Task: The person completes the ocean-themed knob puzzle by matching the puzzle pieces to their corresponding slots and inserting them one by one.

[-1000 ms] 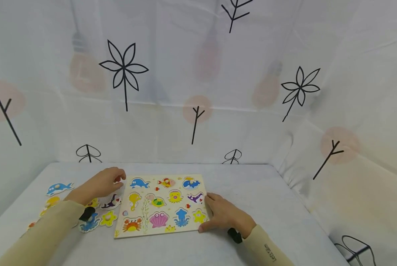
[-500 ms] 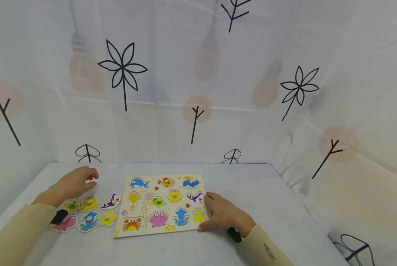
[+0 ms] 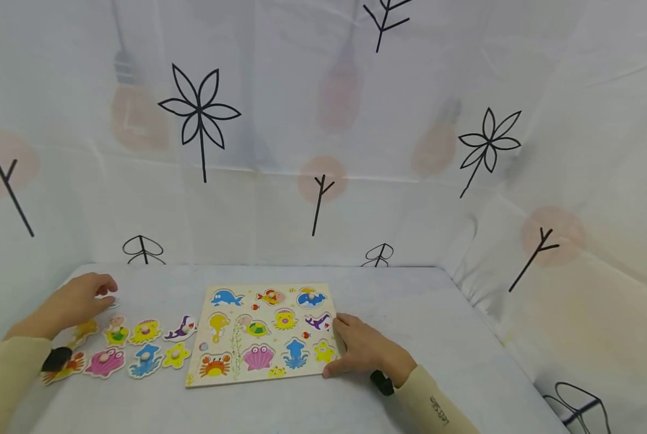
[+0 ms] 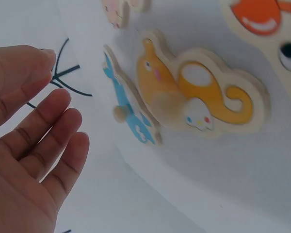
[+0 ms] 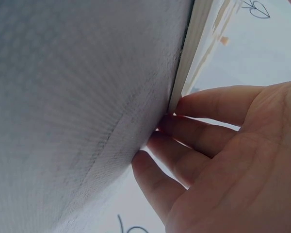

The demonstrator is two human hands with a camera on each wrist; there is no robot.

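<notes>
In the head view my left hand (image 3: 65,304) hovers at the far left over the loose pieces, with its fingers loosely bent. The left wrist view shows this hand holding nothing, beside a blue dolphin piece (image 4: 128,109) with a round knob. A yellow seahorse piece (image 4: 199,90) lies next to the dolphin. My right hand (image 3: 369,349) rests at the right edge of a wooden sea-animal puzzle board (image 3: 300,319); its fingertips touch the board's side in the right wrist view. A fish piece (image 3: 271,297) and a whale piece (image 3: 311,298) sit in the board's top row.
Left of the board lie a crab piece (image 3: 65,369), a pink shell piece (image 3: 105,361), a blue squid piece (image 3: 146,361), a star piece (image 3: 176,355), an octopus piece (image 3: 146,331), a purple piece (image 3: 181,328) and a figure piece (image 3: 116,331). A patterned white cloth (image 3: 269,211) hangs behind the table.
My left hand has moved left from beside the board, across the loose pieces, to the far-left ones, uncovering several pieces. The right hand and the board have stayed in place.
</notes>
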